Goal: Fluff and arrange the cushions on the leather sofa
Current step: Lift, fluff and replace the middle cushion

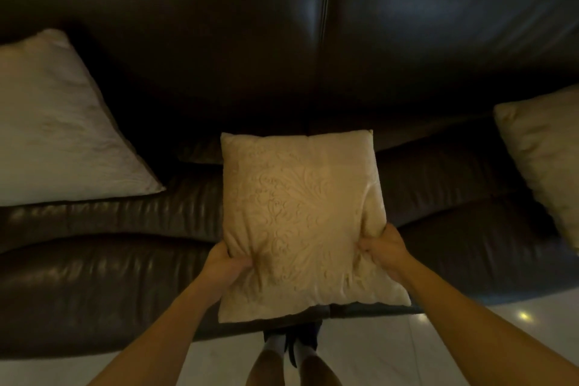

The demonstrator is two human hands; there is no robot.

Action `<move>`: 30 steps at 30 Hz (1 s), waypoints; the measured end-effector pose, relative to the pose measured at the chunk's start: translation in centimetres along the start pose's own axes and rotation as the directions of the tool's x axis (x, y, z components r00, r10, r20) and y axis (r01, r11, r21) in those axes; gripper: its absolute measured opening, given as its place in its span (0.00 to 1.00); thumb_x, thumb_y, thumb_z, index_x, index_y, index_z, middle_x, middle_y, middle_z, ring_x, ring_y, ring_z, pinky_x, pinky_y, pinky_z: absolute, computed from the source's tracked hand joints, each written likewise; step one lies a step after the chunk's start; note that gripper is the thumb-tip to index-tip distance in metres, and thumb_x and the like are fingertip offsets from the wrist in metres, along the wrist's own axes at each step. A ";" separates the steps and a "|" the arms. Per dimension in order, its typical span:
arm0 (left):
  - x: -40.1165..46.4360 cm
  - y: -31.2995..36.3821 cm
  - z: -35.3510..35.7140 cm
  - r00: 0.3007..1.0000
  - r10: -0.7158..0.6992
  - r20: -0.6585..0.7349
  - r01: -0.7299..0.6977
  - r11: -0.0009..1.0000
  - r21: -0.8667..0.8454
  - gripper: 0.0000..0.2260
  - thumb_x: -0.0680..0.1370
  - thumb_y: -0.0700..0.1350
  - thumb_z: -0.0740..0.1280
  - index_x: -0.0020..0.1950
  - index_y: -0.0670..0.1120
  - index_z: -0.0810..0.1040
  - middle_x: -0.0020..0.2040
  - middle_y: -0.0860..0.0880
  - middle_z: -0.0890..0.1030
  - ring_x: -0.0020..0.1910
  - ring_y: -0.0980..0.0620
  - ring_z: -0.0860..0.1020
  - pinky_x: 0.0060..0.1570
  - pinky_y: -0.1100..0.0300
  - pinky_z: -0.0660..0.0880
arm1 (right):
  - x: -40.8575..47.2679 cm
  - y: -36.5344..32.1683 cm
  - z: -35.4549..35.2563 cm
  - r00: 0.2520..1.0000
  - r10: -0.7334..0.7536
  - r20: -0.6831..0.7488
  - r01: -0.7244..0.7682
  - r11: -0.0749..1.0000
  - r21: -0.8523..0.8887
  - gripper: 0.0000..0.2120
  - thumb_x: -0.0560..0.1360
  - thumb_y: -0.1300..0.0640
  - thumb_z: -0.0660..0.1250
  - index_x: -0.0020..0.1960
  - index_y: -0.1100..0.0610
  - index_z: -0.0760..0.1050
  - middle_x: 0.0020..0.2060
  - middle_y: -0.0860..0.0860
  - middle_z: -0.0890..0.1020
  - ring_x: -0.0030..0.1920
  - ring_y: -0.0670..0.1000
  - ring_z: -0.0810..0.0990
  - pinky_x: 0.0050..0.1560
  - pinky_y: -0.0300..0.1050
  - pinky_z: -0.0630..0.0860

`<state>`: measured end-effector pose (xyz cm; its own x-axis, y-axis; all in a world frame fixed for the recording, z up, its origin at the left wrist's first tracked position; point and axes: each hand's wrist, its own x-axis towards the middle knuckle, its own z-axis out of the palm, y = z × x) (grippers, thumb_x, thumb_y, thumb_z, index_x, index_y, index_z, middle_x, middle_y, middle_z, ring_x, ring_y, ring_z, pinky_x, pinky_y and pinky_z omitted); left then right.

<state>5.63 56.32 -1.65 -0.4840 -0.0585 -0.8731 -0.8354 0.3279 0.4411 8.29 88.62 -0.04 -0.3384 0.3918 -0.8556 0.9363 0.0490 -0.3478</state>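
Presently, left hand (pixel 224 266) and right hand (pixel 383 249) grip clamped on the beige cushion (pixel 300 216), mid-fluff; next, placing it beyond the grip against the sofa (pixel 219 72) backrest.

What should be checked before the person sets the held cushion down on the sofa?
1. Left hand grips the middle cushion: ok.
2. Right hand grips its other side: ok.
3. Seat of the leather sofa behind the cushion is free: ok.
4. Left cushion leans on the backrest, apart from the held one: ok.
5. Right cushion placement: cannot tell, partly out of frame.
6. Held cushion evenly fluffed: not ok, fabric bunched at the fingers.
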 end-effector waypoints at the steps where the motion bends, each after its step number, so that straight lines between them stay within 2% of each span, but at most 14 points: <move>1: -0.7 0.0 0.0 1.000 0.014 -0.002 -0.014 1.000 0.006 0.30 0.73 0.37 0.73 0.74 0.42 0.68 0.65 0.44 0.77 0.60 0.43 0.76 0.59 0.46 0.75 | -0.6 -0.1 -0.1 1.000 0.009 -0.010 -0.008 0.999 0.034 0.38 0.67 0.66 0.73 0.72 0.59 0.61 0.66 0.57 0.71 0.64 0.59 0.72 0.58 0.55 0.72; 3: -1.9 -0.2 -0.1 0.999 0.033 -0.009 -0.033 0.999 0.005 0.26 0.74 0.33 0.71 0.72 0.40 0.70 0.60 0.44 0.78 0.54 0.45 0.76 0.52 0.50 0.76 | -1.9 -0.1 -0.2 0.999 0.014 -0.036 -0.010 0.995 0.104 0.32 0.66 0.70 0.70 0.68 0.60 0.67 0.58 0.55 0.75 0.55 0.57 0.76 0.50 0.51 0.76; 6: -3.7 -0.5 -0.5 1.000 0.029 0.006 -0.029 1.000 -0.002 0.27 0.74 0.31 0.69 0.73 0.40 0.69 0.56 0.46 0.76 0.55 0.45 0.75 0.56 0.48 0.75 | -4.5 -0.6 -0.4 0.995 0.008 -0.102 0.014 0.977 0.213 0.21 0.63 0.75 0.63 0.53 0.63 0.76 0.46 0.57 0.79 0.44 0.56 0.78 0.38 0.47 0.75; 9: -5.3 -0.4 -1.2 0.998 0.042 0.040 -0.042 0.999 0.000 0.30 0.73 0.32 0.71 0.74 0.42 0.68 0.62 0.44 0.76 0.59 0.44 0.75 0.60 0.46 0.75 | -6.8 -1.5 -1.2 0.985 -0.071 -0.159 0.113 0.956 0.269 0.14 0.60 0.78 0.60 0.42 0.66 0.76 0.36 0.57 0.77 0.36 0.57 0.75 0.34 0.46 0.72; 12: -7.2 0.9 -2.2 0.993 0.079 0.085 -0.076 0.996 -0.043 0.32 0.71 0.34 0.74 0.73 0.45 0.68 0.66 0.44 0.76 0.62 0.43 0.76 0.59 0.47 0.75 | -9.5 -3.4 -2.6 0.965 -0.172 -0.197 0.224 0.933 0.281 0.13 0.59 0.79 0.59 0.33 0.63 0.70 0.29 0.54 0.72 0.32 0.55 0.72 0.30 0.44 0.67; 14: -8.5 2.0 -2.9 0.988 0.102 0.115 -0.096 0.994 -0.060 0.34 0.70 0.36 0.77 0.73 0.46 0.68 0.64 0.46 0.77 0.61 0.45 0.76 0.57 0.50 0.75 | -11.5 -5.1 -3.8 0.948 -0.245 -0.201 0.293 0.920 0.261 0.13 0.58 0.79 0.59 0.32 0.62 0.67 0.29 0.54 0.70 0.31 0.55 0.71 0.29 0.44 0.67; 17: -10.7 4.0 -4.2 0.978 0.138 0.154 -0.129 0.989 -0.072 0.38 0.66 0.38 0.80 0.73 0.45 0.68 0.61 0.50 0.78 0.58 0.48 0.77 0.57 0.52 0.75 | -15.2 -7.9 -5.6 0.913 -0.359 -0.195 0.399 0.888 0.230 0.14 0.59 0.79 0.59 0.35 0.62 0.69 0.30 0.55 0.70 0.32 0.55 0.70 0.32 0.46 0.68; 21: -13.2 7.2 -5.6 0.956 0.200 0.214 -0.192 0.980 -0.058 0.51 0.54 0.50 0.84 0.74 0.47 0.66 0.61 0.52 0.77 0.60 0.48 0.77 0.64 0.46 0.75 | -20.2 -11.9 -8.1 0.861 -0.479 -0.173 0.508 0.834 0.218 0.17 0.62 0.79 0.59 0.41 0.61 0.72 0.38 0.56 0.73 0.38 0.55 0.73 0.37 0.47 0.71; 23: -14.1 8.6 -6.2 0.945 0.243 0.218 -0.235 0.970 -0.063 0.52 0.54 0.57 0.84 0.74 0.48 0.66 0.62 0.52 0.76 0.61 0.48 0.77 0.63 0.45 0.76 | -22.2 -13.4 -9.2 0.839 -0.512 -0.181 0.542 0.814 0.209 0.18 0.62 0.79 0.60 0.42 0.59 0.73 0.41 0.55 0.74 0.40 0.53 0.74 0.40 0.46 0.72; 24: -15.0 9.6 -6.5 0.938 0.264 0.225 -0.253 0.964 -0.077 0.53 0.55 0.61 0.83 0.74 0.48 0.65 0.64 0.51 0.76 0.62 0.47 0.77 0.62 0.45 0.76 | -23.1 -14.1 -9.7 0.828 -0.527 -0.190 0.558 0.806 0.197 0.17 0.61 0.78 0.61 0.44 0.63 0.74 0.41 0.54 0.74 0.40 0.53 0.73 0.40 0.46 0.72; 26: -16.3 11.6 -6.8 0.928 0.328 0.175 -0.310 0.943 -0.123 0.53 0.57 0.65 0.80 0.76 0.49 0.62 0.66 0.49 0.74 0.62 0.48 0.76 0.60 0.48 0.76 | -24.3 -15.1 -10.7 0.792 -0.570 -0.219 0.605 0.781 0.154 0.20 0.57 0.74 0.63 0.50 0.73 0.73 0.38 0.56 0.74 0.37 0.54 0.73 0.37 0.47 0.72; 28: -18.3 14.1 -7.2 0.894 0.441 0.081 -0.429 0.894 -0.132 0.53 0.61 0.64 0.76 0.79 0.49 0.55 0.69 0.48 0.72 0.62 0.49 0.74 0.59 0.51 0.74 | -26.0 -16.0 -11.9 0.742 -0.624 -0.245 0.661 0.743 0.108 0.26 0.52 0.70 0.62 0.50 0.75 0.73 0.37 0.58 0.74 0.36 0.57 0.73 0.32 0.47 0.72; 30: -19.9 17.1 -7.6 0.822 0.568 -0.036 -0.569 0.818 -0.078 0.53 0.63 0.64 0.75 0.80 0.49 0.53 0.73 0.47 0.68 0.66 0.48 0.72 0.62 0.51 0.72 | -27.4 -16.6 -13.1 0.692 -0.681 -0.239 0.711 0.701 0.060 0.26 0.49 0.67 0.60 0.47 0.75 0.73 0.35 0.59 0.74 0.34 0.59 0.73 0.29 0.46 0.71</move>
<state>-1.01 55.90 24.82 -0.8820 0.1047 -0.4596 -0.4285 0.2280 0.8743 3.21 89.11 34.17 -0.8491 0.4578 -0.2635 0.4103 0.2576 -0.8748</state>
